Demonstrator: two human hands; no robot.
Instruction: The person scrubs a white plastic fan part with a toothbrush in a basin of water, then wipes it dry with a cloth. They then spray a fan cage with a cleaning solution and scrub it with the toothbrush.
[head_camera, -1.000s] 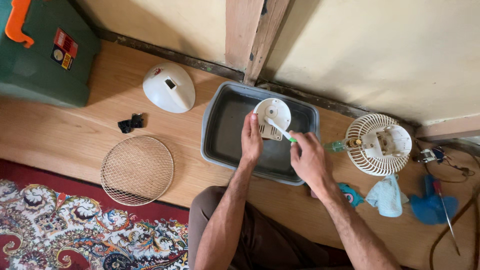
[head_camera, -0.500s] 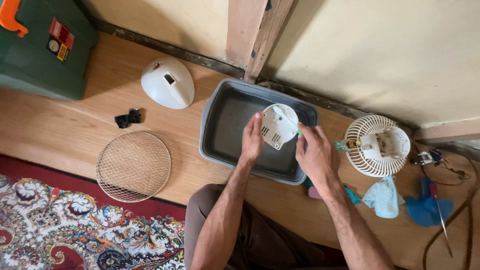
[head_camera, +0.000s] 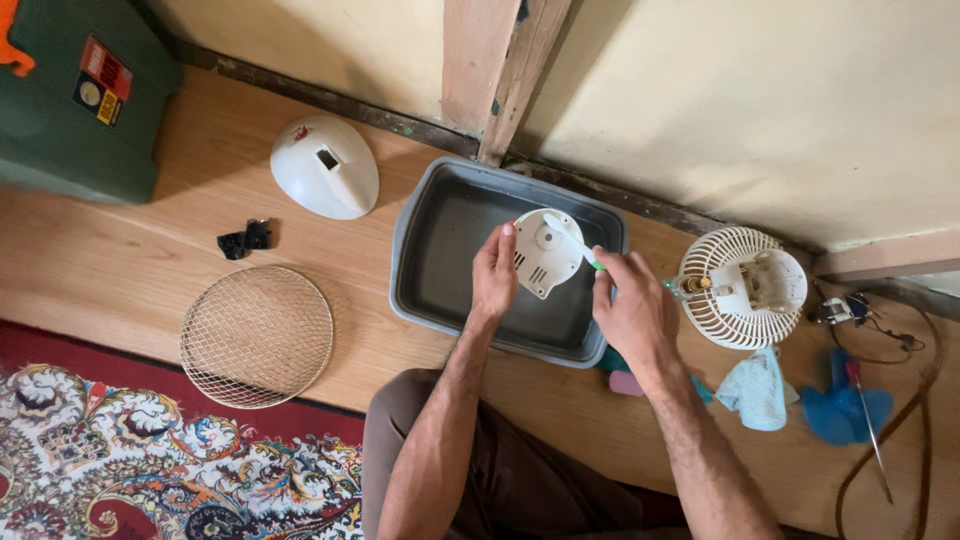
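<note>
Holding a white fan cover (head_camera: 545, 253) over the grey tub (head_camera: 425, 300), the left hand (head_camera: 495, 275) grips its edge; the right hand's (head_camera: 630, 310) grip pinches a toothbrush (head_camera: 572, 238) against it.

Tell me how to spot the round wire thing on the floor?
Start at the patterned red carpet at the bottom left. On the wooden floor just above its edge lies the round wire grille, flat. Unlike the white dome and the white slatted fan guard, it is see-through metal mesh.
</note>
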